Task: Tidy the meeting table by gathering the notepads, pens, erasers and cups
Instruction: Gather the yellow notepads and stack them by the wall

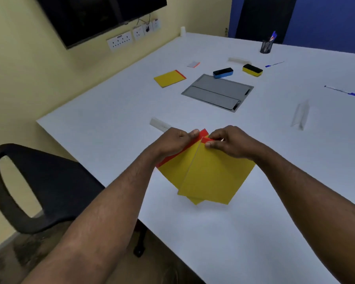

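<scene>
Smooth white table (pixel 111 111), both hands' grip on flat yellow notepads (pixel 213 177)

The two flat paper notepads (pixel 211 177) are yellow with red top strips. One block eraser (pixel 223 72) is black over blue, the other block eraser (pixel 252 70) black over yellow.

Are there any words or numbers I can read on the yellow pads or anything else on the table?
None can be read.
Yellow notepads held in both hands: plain covers, no writing.
Yellow notepad lying farther off: plain too.
White strip beyond the left hand: tiny marks, too blurred to read.
</scene>
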